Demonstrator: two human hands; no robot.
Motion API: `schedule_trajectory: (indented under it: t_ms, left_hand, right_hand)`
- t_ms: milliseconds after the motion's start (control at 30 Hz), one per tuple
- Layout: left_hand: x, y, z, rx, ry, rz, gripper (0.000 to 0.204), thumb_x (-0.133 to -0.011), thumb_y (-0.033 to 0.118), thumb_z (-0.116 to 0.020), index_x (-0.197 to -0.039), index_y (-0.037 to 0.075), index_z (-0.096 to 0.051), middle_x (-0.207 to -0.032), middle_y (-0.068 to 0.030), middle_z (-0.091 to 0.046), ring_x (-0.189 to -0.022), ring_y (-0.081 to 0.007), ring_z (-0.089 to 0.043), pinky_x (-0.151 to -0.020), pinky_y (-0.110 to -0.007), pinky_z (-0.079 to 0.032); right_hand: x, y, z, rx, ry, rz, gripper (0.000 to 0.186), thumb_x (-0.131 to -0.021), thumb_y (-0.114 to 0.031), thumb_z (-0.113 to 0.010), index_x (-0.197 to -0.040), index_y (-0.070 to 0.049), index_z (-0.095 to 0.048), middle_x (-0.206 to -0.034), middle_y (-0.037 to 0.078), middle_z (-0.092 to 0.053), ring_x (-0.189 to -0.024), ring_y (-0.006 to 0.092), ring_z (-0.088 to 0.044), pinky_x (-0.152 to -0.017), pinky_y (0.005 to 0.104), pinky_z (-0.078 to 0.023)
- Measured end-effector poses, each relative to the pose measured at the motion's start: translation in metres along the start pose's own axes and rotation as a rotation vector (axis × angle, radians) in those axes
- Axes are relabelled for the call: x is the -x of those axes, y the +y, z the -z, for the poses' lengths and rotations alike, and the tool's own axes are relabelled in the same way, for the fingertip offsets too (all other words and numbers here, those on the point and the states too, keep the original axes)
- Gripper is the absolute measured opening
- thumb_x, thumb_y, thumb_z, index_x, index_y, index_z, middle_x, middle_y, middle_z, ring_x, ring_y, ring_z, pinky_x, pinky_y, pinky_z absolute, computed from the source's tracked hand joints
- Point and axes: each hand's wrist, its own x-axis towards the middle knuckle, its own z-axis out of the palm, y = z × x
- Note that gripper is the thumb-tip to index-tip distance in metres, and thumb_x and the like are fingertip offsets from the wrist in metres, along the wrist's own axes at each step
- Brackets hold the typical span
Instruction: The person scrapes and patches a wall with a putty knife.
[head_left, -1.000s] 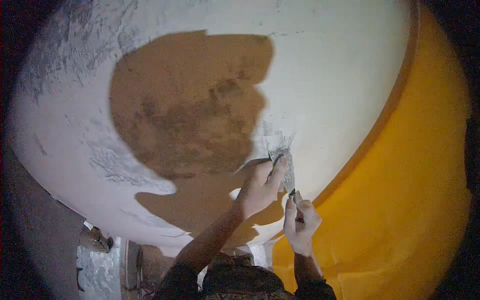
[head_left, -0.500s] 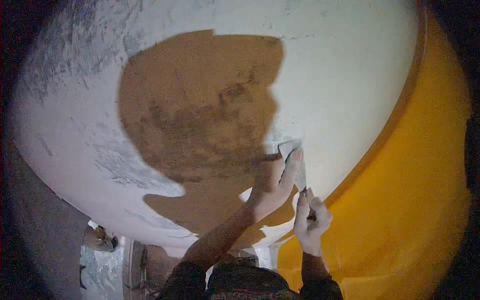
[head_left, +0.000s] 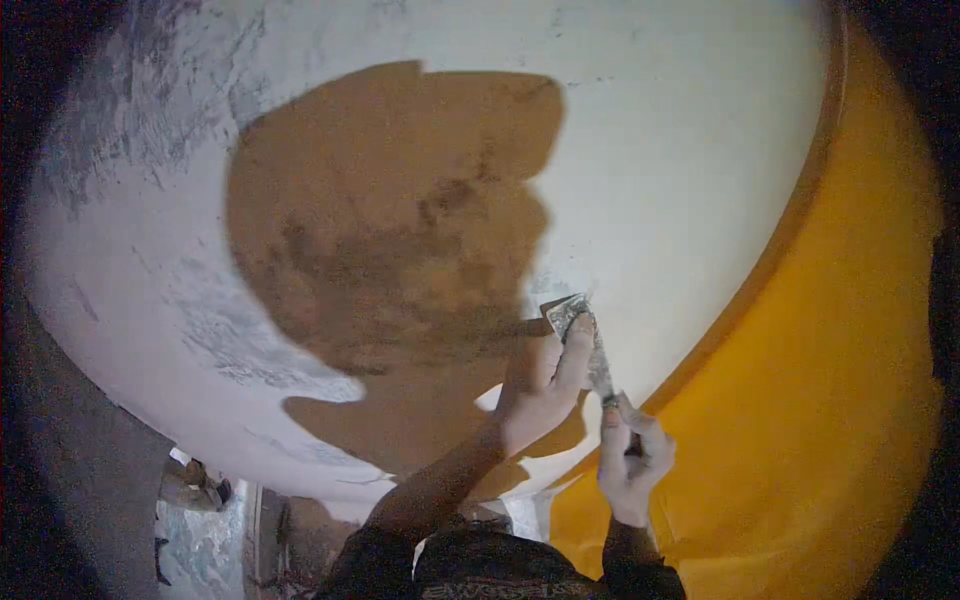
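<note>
A putty knife (head_left: pixel 599 362) with a grey, smeared metal blade lies against the white curved surface (head_left: pixel 680 180), its wide end up and its narrow end down. My left hand (head_left: pixel 550 385) is closed around the wide end, thumb laid along the blade. Lower and to the right, my right hand (head_left: pixel 637 462) pinches the narrow end with fingers curled. Faint grey smears of filler mark the surface just above the blade's top edge. The fingers behind the blade are partly hidden.
A large brown, shadow-like area (head_left: pixel 390 200) with darker blotches covers the middle of the white surface. Grey smears (head_left: pixel 150 120) spread over its upper left. A yellow-orange wall (head_left: pixel 800 440) borders it on the right. Cluttered items (head_left: pixel 205 520) show at the lower left.
The putty knife has turned, so more of its smeared blade faces me. Both hands have moved slightly down, the right one also a little to the right.
</note>
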Motion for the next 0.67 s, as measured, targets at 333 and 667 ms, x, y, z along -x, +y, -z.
schedule_trajectory:
  t_ms: [333, 667]
  left_hand:
    - [-0.009, 0.008, 0.007, -0.067, 0.018, -0.089, 0.016, -0.091, 0.013, -0.046, -0.084, 0.000, -0.052, -0.063, -0.0110, -0.051, -0.054, -0.0202, -0.050, -0.050, -0.033, -0.037]
    - [-0.011, 0.010, 0.013, -0.243, 0.001, -0.126, 0.019, -0.091, 0.017, -0.050, -0.085, -0.001, -0.052, -0.060, -0.0129, -0.052, -0.052, -0.0225, -0.052, -0.049, -0.034, -0.038]
  right_hand:
    - [-0.006, 0.007, -0.015, -0.010, -0.014, 0.151, 0.010, -0.080, -0.001, -0.061, -0.089, 0.003, -0.059, -0.055, 0.005, -0.052, -0.044, 0.0051, -0.041, -0.040, 0.0217, -0.029]
    - [-0.010, 0.002, -0.017, 0.043, -0.002, 0.114, 0.015, -0.080, -0.006, -0.064, -0.092, 0.002, -0.060, -0.053, 0.004, -0.052, -0.040, 0.0075, -0.039, -0.039, 0.0211, -0.027]
